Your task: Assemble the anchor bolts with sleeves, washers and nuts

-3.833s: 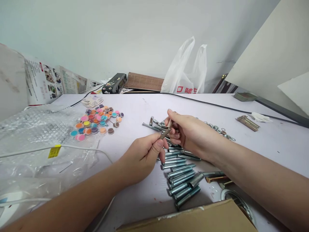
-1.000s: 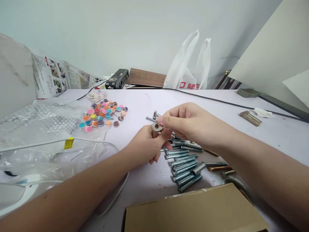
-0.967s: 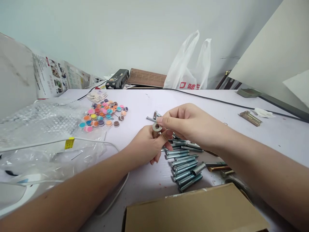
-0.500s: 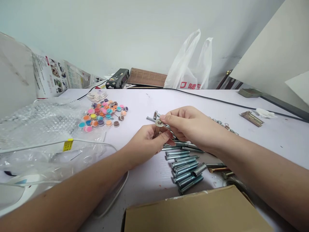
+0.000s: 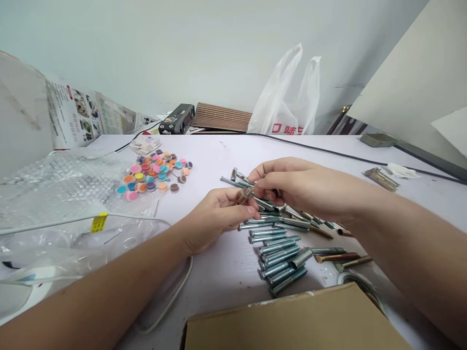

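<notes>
Discs [image 5: 155, 176] lie left of bolts [image 5: 279, 255]; box [image 5: 292, 323] nearest.

Bare white tabletop [image 5: 219, 155] beyond the fingertips [image 5: 251, 176], open as far as the black cable [image 5: 328, 153] and white plastic bag [image 5: 288, 107] by the wall. Just under and to the right of the fingers, blocked by a heap of long silver steel bolts [image 5: 277, 248]. Nearer than that heap, closed off by the brown cardboard box flap [image 5: 292, 321]. Left of the fingers, a clear strip of table, then the cluster of small coloured round discs [image 5: 153, 175] and crumpled clear bubble wrap [image 5: 62, 194] with a white cord [image 5: 127, 216] across it. Far right, brass-coloured metal pieces [image 5: 381, 177], well apart.
</notes>
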Demonstrator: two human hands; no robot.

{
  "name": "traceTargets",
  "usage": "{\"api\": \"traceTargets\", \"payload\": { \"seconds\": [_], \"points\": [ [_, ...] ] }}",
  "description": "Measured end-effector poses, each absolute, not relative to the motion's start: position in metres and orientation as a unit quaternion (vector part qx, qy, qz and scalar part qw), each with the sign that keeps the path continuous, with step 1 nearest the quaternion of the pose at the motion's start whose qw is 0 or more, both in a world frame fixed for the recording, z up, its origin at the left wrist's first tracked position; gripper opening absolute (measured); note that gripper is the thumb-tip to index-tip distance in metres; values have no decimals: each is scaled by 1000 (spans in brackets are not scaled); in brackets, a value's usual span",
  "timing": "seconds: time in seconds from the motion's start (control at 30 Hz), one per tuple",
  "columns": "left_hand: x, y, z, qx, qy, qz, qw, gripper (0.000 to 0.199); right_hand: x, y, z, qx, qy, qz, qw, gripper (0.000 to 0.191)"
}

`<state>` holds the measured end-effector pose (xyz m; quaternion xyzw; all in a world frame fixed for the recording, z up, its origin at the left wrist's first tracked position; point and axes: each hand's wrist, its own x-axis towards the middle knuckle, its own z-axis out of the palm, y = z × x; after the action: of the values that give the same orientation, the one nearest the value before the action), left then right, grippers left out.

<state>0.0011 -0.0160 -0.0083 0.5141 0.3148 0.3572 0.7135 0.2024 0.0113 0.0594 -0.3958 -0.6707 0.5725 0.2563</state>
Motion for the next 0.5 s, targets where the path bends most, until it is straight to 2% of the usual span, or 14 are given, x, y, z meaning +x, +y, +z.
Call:
{"api": "traceTargets", "payload": {
  "seconds": [0.1, 0.17, 0.27, 0.4, 0.5],
  "points": [
    [0, -15, -8, 480, 305, 363, 738, 17, 207, 11, 72, -339, -644, 654, 209, 15],
    [1, -14, -7, 459, 294, 370, 752, 20, 208, 11, 76, -333, -631, 666, 217, 13],
    [1, -12, -6, 431, 279, 383, 768, 23, 208, 12, 73, -355, -644, 635, 237, 19],
    [2, -11, -6, 404, 287, 383, 780, 23, 213, 20, 66, -364, -727, 550, 193, 40],
    [2, -11, -7, 419, 291, 373, 775, 22, 217, 24, 65, -329, -778, 507, 172, 42]
  ]
}}
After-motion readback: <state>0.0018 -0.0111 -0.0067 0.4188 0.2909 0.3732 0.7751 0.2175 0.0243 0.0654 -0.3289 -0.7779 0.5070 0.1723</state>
